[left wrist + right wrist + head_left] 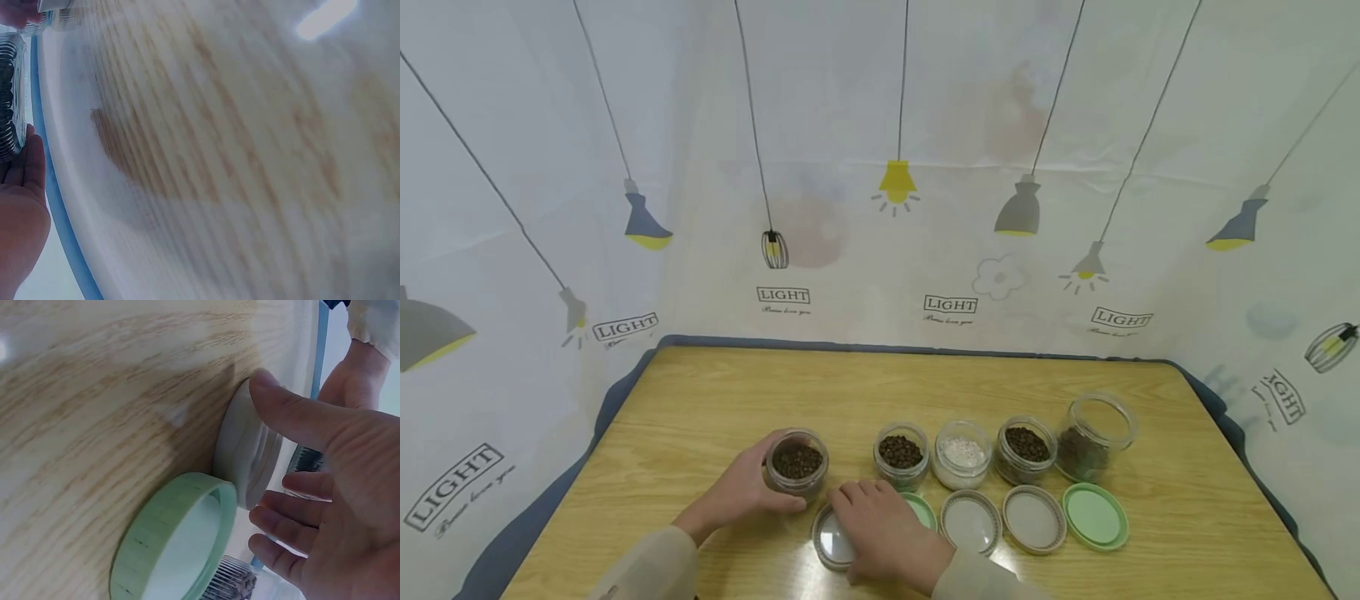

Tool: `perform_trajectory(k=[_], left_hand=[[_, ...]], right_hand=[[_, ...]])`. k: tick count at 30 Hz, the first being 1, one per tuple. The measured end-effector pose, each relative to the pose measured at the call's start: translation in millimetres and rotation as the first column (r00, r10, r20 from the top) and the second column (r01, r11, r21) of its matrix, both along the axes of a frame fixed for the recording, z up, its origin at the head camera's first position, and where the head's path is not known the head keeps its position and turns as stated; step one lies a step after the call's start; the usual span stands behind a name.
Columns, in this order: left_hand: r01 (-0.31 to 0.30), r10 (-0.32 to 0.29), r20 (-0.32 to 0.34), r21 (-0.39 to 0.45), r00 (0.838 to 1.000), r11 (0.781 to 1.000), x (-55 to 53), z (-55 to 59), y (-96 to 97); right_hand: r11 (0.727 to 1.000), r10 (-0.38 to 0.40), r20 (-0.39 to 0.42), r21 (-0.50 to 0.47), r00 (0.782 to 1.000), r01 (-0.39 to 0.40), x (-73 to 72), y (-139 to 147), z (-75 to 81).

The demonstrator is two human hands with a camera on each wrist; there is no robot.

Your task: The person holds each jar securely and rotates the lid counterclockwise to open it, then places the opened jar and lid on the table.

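My left hand (747,485) grips a clear jar of coffee beans (797,463) on the left of the table, thumb at its near side and fingers behind it. In the left wrist view only part of this jar (11,94) shows at the left edge, with the fingers alongside. My right hand (883,532) spans a grey-rimmed lid (832,540) lying on the table, thumb at one edge and fingertips at the opposite one. From the right wrist, the lid (240,444) appears between thumb and fingers, against a green lid (134,544) that the hand partly hides in the head view.
To the right stand a jar of coffee beans (901,454), a jar of white grains (961,457), another bean jar (1027,450) and a taller, part-filled jar (1093,437). In front lie two grey-rimmed lids (972,523) and a green lid (1095,517). A printed curtain (850,275) borders the table.
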State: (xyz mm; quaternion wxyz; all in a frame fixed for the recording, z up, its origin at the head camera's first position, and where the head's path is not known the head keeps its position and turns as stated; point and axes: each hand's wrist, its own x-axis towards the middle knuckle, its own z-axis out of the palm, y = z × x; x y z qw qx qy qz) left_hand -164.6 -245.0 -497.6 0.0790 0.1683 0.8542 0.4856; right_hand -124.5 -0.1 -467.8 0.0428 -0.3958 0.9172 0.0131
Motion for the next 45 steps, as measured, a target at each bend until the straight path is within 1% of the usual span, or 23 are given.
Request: perform_trajectory(k=[4,7,11,13,17,21,25,32,37,41,45], left_hand=[[-0.003,0.003,0.014,-0.002,1.000,1.000,-4.7,-1.3,2.4],[0.001,-0.001,0.005,-0.011,1.000,1.000,-8.9,-2.1,6.2],[0.017,-0.017,-0.032,-0.015,0.999,1.000,-14.9,-4.7,13.5],[0.022,-0.023,-0.043,-0.012,0.999,1.000,-18.0,-6.5,17.4],[0.037,-0.037,-0.023,0.013,0.999,0.999,-23.3,-10.4,23.5],[0.058,-0.058,0.013,0.041,0.998,0.998,-27.2,-14.1,28.3],[0.076,-0.076,0.022,0.038,0.997,0.996,-29.4,-16.9,31.8],[0.082,-0.084,0.052,0.038,0.995,0.996,-31.5,-18.7,39.1],[0.088,-0.090,0.049,0.049,0.995,0.995,-32.5,-19.5,40.5],[0.082,-0.084,0.052,0.033,0.995,0.996,-32.6,-18.8,39.8],[0.082,-0.082,0.060,0.014,0.995,0.997,-31.7,-17.4,37.1]], right_hand=[[1.000,0.018,-0.039,0.001,0.999,-0.018,1.3,3,5.7],[0.999,0.024,-0.036,-0.033,0.999,-0.025,2.1,9,15.0],[0.994,0.033,-0.003,-0.105,0.999,-0.033,2.3,19,28.9],[0.992,0.035,0.001,-0.121,0.999,-0.035,2.7,25,34.3],[0.992,0.023,0.021,-0.126,1.000,-0.021,4.3,35,41.2],[0.993,0.011,0.023,-0.115,1.000,-0.009,5.3,43,43.6],[0.994,0.011,0.025,-0.109,1.000,-0.008,5.2,49,45.3],[0.995,0.013,0.061,-0.103,0.998,-0.007,5.3,55,50.4],[0.996,0.008,0.074,-0.091,0.997,-0.001,4.2,56,49.7],[0.996,-0.003,0.082,-0.086,0.997,0.010,2.1,57,50.1],[0.994,-0.005,0.095,-0.109,0.995,0.015,-0.6,59,52.7]])
